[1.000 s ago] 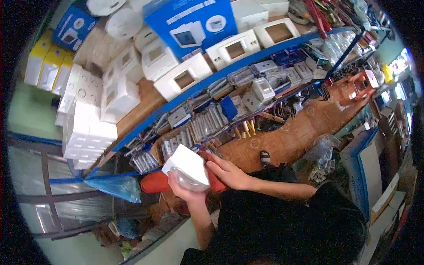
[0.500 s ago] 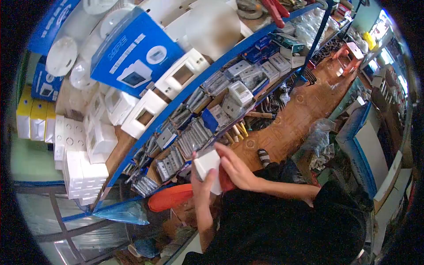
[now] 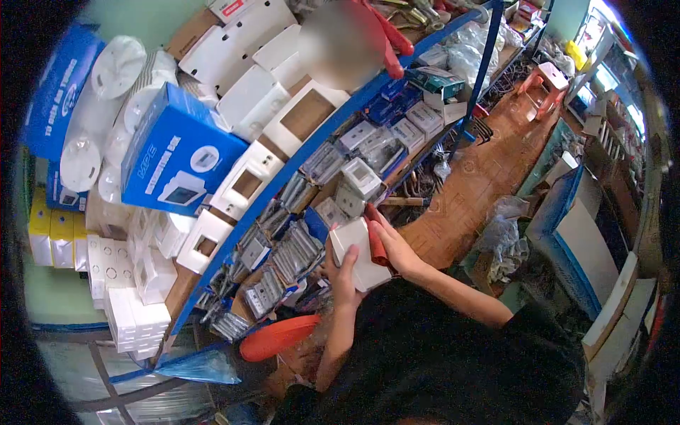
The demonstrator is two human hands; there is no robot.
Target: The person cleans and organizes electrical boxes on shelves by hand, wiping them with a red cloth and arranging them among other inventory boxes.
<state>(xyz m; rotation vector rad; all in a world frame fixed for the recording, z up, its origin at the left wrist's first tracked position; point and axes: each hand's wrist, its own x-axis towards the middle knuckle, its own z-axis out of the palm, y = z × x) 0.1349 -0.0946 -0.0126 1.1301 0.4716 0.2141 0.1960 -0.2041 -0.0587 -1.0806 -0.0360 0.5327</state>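
Note:
My left hand (image 3: 343,278) is closed around the near side of a white plastic box (image 3: 367,268), its thumb lying across the box's face. My right hand (image 3: 394,246) grips a dark red cloth (image 3: 377,244) against the box's far edge. Both hands are in front of my body, beside the lower shelf. Part of the cloth and several fingers are hidden behind the box. Close by on that shelf stands a small white device with a window (image 3: 362,178), among packs of grey switch plates (image 3: 298,249).
A blue-framed shelf (image 3: 287,161) runs diagonally, its upper level carrying white enclosures (image 3: 247,185) and a blue distribution box carton (image 3: 180,159). A red-orange object (image 3: 280,338) lies below. A red stool (image 3: 546,86) stands on the tiled floor (image 3: 464,212); cartons (image 3: 577,234) line the right.
The white box, held in both hands, has shifted right in view and shows a broader side. The red cloth now shows more plainly at its edge. The camera view has turned slightly.

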